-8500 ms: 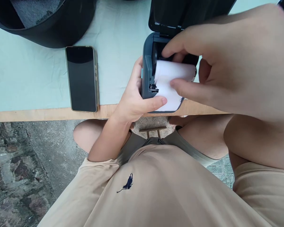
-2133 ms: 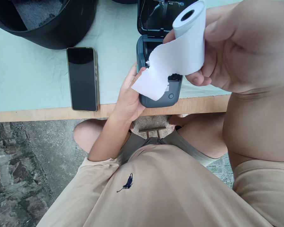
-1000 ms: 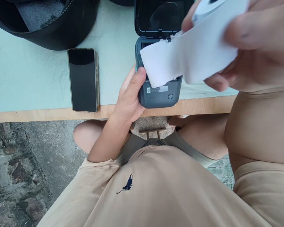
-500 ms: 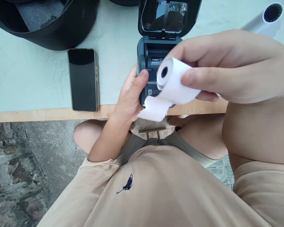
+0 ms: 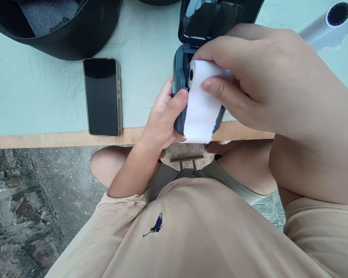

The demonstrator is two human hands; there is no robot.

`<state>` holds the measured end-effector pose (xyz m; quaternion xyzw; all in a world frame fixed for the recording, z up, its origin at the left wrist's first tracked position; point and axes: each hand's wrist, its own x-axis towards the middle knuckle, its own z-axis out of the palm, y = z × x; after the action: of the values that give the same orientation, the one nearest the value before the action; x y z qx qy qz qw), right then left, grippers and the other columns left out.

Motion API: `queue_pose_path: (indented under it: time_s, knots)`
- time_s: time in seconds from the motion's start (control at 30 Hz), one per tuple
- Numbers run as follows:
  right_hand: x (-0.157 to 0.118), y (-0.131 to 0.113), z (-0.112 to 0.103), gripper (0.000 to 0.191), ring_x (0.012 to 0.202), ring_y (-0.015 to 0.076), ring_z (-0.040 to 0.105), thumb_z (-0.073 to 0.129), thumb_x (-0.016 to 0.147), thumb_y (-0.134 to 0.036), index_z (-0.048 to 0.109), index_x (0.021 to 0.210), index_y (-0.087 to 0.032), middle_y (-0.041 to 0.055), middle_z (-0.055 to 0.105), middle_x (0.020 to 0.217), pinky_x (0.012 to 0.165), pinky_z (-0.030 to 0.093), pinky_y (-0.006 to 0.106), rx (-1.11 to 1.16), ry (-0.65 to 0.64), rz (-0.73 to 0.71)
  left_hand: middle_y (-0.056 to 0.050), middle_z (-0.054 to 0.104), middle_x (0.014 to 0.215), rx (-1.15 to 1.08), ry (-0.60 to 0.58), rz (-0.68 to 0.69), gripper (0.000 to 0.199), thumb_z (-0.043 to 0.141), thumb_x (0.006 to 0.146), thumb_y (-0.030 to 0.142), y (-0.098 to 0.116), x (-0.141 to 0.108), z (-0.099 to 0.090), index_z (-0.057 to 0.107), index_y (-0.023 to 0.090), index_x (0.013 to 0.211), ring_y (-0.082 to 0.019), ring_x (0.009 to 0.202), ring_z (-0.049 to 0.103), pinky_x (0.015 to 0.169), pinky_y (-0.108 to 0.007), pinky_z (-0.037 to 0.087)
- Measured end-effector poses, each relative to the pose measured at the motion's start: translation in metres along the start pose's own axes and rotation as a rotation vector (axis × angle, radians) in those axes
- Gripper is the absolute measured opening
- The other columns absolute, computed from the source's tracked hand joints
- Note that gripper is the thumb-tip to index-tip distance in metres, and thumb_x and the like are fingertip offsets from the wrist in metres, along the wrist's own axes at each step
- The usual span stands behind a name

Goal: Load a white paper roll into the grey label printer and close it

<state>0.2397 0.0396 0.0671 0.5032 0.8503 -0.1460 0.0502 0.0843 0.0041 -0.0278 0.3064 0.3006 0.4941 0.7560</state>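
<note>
My left hand grips the left side of a dark portable label printer at the table's near edge, thumb on its top rim. The printer's lid is tipped back, with a see-through window in it. My right hand pinches a small roll of white paper between thumb and fingers, at the printer's open bay. The roll lies crosswise, its dark core end facing left. A loose strip with a torn end hangs from it over the printer's front. The roll hides most of the bay, so how deep it sits I cannot tell.
Left of the printer, a smartphone lies face up near the wooden table edge. An unzipped black case stands at the back left. Another white roll with a dark core lies at the back right.
My right hand has brought the paper roll left and down to the printer's bay, and the strip now hangs straight over its front. The printer has shifted slightly right, still in my left hand.
</note>
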Motion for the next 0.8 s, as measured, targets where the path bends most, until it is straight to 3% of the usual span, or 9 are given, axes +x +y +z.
queue_pose_path:
  time_s: [0.2, 0.3, 0.4, 0.53, 0.67, 0.8]
  knots:
    - [0.005, -0.005, 0.005, 0.04, 0.077, 0.0228, 0.054, 0.036, 0.086, -0.037, 0.039, 0.125, -0.027, 0.0053, 0.059, 0.092, 0.06, 0.027, 0.031, -0.064, -0.021, 0.115, 0.001, 0.065, 0.094, 0.012, 0.019, -0.011, 0.031, 0.059, 0.083, 0.041, 0.0, -0.001, 0.001, 0.052, 0.027, 0.11, -0.021, 0.118, 0.059, 0.096, -0.03, 0.051]
    - [0.007, -0.006, 0.007, 0.034, 0.076, 0.0232, 0.055, 0.037, 0.085, -0.037, 0.044, 0.117, -0.027, 0.0053, 0.059, 0.088, 0.058, 0.024, 0.029, -0.124, -0.016, 0.152, 0.001, 0.065, 0.096, 0.021, 0.037, -0.011, 0.03, 0.058, 0.083, 0.043, 0.001, -0.001, 0.002, 0.052, 0.028, 0.109, -0.022, 0.123, 0.054, 0.1, -0.031, 0.048]
    - [0.007, -0.007, 0.008, 0.028, 0.087, 0.0257, 0.058, 0.041, 0.085, -0.04, 0.052, 0.107, -0.027, 0.0035, 0.062, 0.094, 0.059, 0.024, 0.03, -0.129, 0.016, 0.132, 0.0, 0.066, 0.097, 0.027, 0.033, -0.008, 0.028, 0.057, 0.084, 0.043, 0.002, 0.0, 0.004, 0.054, 0.028, 0.107, -0.023, 0.13, 0.049, 0.103, -0.033, 0.046]
    - [0.004, -0.005, 0.007, 0.033, 0.09, 0.0279, 0.059, 0.043, 0.083, -0.046, 0.056, 0.106, -0.026, 0.0044, 0.063, 0.095, 0.06, 0.025, 0.031, -0.123, 0.077, 0.119, 0.0, 0.067, 0.1, 0.004, 0.041, -0.016, 0.024, 0.058, 0.084, 0.042, 0.005, -0.001, 0.005, 0.055, 0.027, 0.103, -0.025, 0.133, 0.044, 0.106, -0.035, 0.044]
    - [-0.001, 0.003, 0.006, 0.037, 0.088, 0.0235, 0.059, 0.048, 0.082, -0.049, 0.057, 0.108, -0.024, 0.0026, 0.063, 0.099, 0.067, 0.034, 0.033, 0.008, 0.264, 0.021, -0.001, 0.066, 0.107, -0.056, 0.037, -0.035, 0.026, 0.051, 0.086, 0.042, 0.007, -0.003, 0.005, 0.054, 0.027, 0.107, -0.025, 0.133, 0.044, 0.105, -0.038, 0.046]
    - [-0.003, 0.008, 0.006, 0.024, 0.069, 0.0149, 0.055, 0.06, 0.076, -0.037, 0.063, 0.093, -0.02, 0.0022, 0.063, 0.084, 0.061, 0.031, 0.029, 0.078, 0.373, -0.134, -0.003, 0.067, 0.102, 0.047, 0.041, 0.003, 0.032, 0.059, 0.079, 0.042, 0.007, -0.004, 0.002, 0.056, 0.027, 0.107, -0.027, 0.13, 0.049, 0.101, -0.038, 0.048]
